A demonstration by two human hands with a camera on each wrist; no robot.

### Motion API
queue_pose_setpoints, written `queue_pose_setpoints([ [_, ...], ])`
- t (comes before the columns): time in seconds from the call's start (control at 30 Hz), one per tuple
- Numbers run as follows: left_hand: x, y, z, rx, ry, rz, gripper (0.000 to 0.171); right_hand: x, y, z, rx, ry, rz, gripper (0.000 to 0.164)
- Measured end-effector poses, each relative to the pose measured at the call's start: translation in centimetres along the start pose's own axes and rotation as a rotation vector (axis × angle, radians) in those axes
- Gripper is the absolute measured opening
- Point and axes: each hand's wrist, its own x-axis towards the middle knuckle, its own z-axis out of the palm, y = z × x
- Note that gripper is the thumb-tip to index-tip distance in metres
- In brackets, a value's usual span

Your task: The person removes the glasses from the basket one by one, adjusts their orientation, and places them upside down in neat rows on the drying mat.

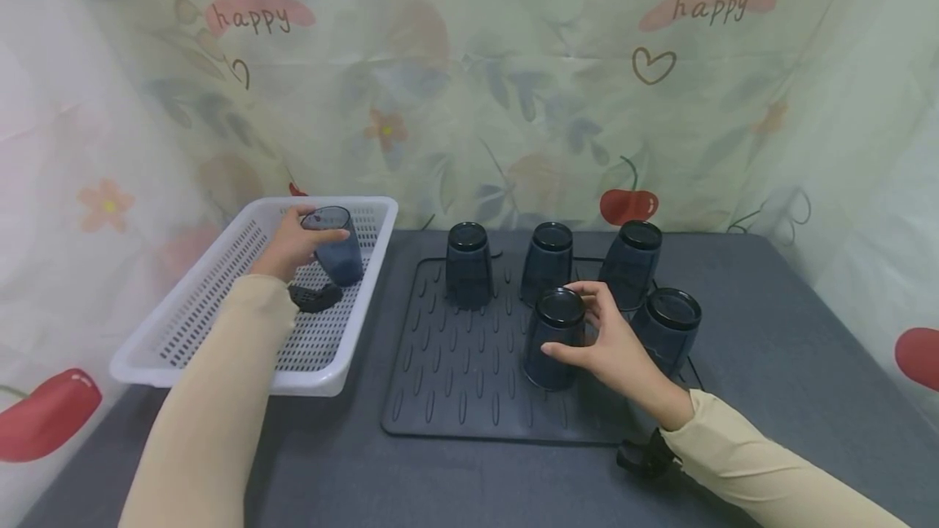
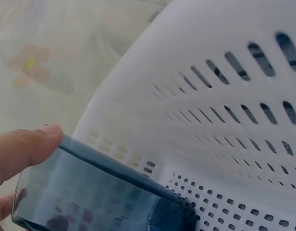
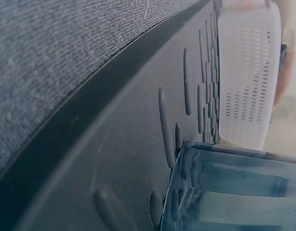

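My left hand (image 1: 292,243) grips a blue-tinted drinking glass (image 1: 343,259) near its rim, inside the white plastic basket (image 1: 355,332). That glass stands mouth up and slightly tilted; the left wrist view shows its base at the perforated floor, with a fingertip (image 2: 53,134) over the rim. On the dark drying mat (image 1: 440,381), my right hand (image 1: 612,345) holds another glass (image 1: 552,357) between thumb and fingers, from its right side. This one is upside down, its mouth on the ridged mat in the right wrist view.
Several more upside-down glasses stand behind and beside the right hand, including one at the back left (image 1: 469,271) and one close to the right wrist (image 1: 663,336). A grey cloth (image 1: 484,487) covers the table. Patterned curtains (image 1: 469,104) hang behind.
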Motion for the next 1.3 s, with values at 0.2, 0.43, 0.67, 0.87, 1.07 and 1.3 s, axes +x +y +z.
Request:
queue_pose_setpoints([
  [0.2,0.0,-0.1,-0.1,-0.003,-0.014,-0.002,0.097,0.0,0.1,0.0,0.008,-0.001,-0.004,0.079],
  [0.43,-0.3,-0.2,-0.5,-0.035,-0.06,-0.002,0.097,0.1,0.2,0.1,0.008,-0.004,-0.012,0.078],
  [0.67,-0.6,0.1,-0.7,0.016,-0.051,0.003,0.095,0.2,0.1,0.2,0.008,-0.016,-0.014,0.077],
  [0.87,-1.0,0.0,-1.1,0.123,-0.062,0.011,0.097,0.2,0.1,0.1,0.003,-0.018,-0.005,0.078],
  [1.07,-1.7,0.2,-1.4,0.184,-0.105,0.008,0.098,0.2,0.1,0.0,-0.007,-0.017,-0.001,0.078],
  [1.3,-2.9,0.8,-1.5,0.201,-0.113,0.001,0.099,0.1,-0.2,-0.2,0.001,-0.027,0.003,0.078],
])
